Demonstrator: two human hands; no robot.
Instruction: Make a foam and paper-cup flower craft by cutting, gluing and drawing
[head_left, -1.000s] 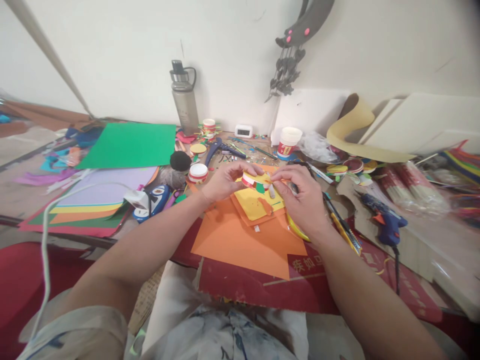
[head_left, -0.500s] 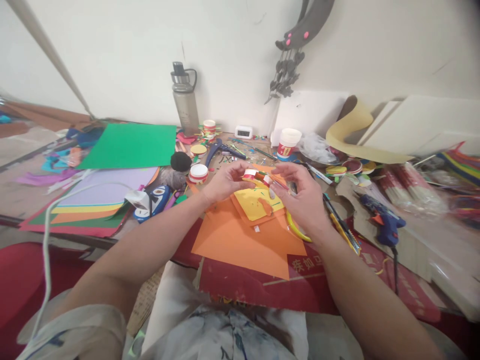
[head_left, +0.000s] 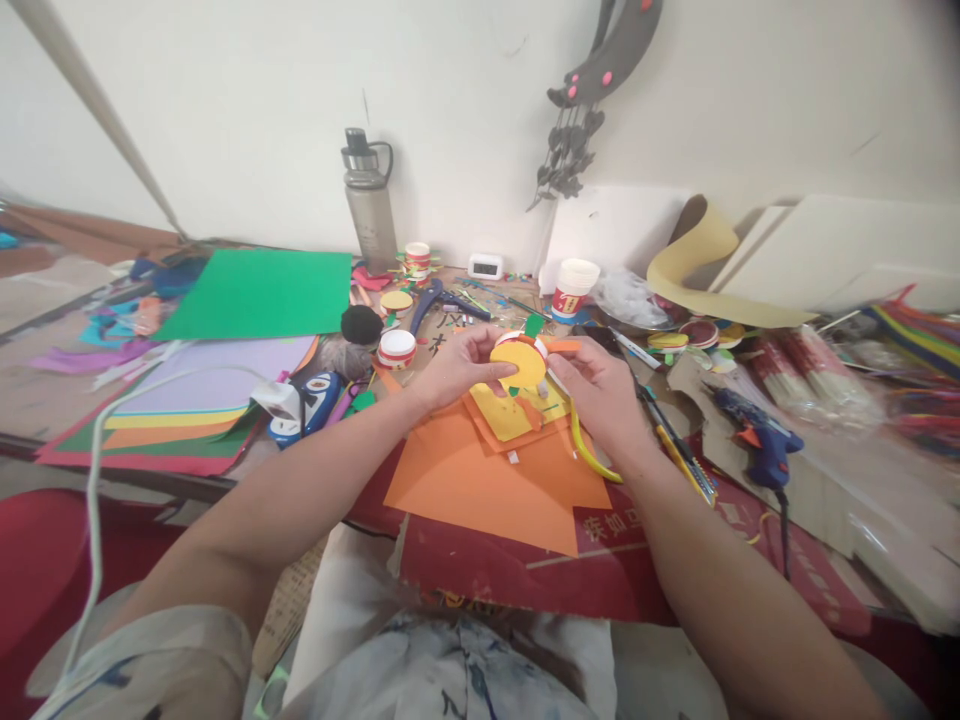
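Observation:
My left hand (head_left: 465, 368) pinches a short paper-cup piece by its left side, thumb in front. Its round yellow face (head_left: 523, 362) is turned toward me, and a green paper tab (head_left: 533, 325) sticks up from its top edge. Close against the right side of that piece is my right hand (head_left: 600, 388), its fingers closed on a small orange paper strip (head_left: 564, 346). Whether the strip touches the cup piece I cannot tell. Below both hands lie a yellow foam sheet (head_left: 501, 416) with scraps on it and orange paper (head_left: 480, 495).
A hot glue gun (head_left: 769, 440) and cutter knives (head_left: 682, 455) lie at the right. Leftward are a green sheet (head_left: 262, 292), stacked coloured paper (head_left: 180, 400) and a cut cup (head_left: 396, 348). Along the wall stand a water bottle (head_left: 370, 205), a small clock (head_left: 486, 266) and paper cups (head_left: 574, 288).
The cup piece has been turned from showing its red-and-white side to showing its yellow face, the green tab now upward. Both hands stay in nearly the same place.

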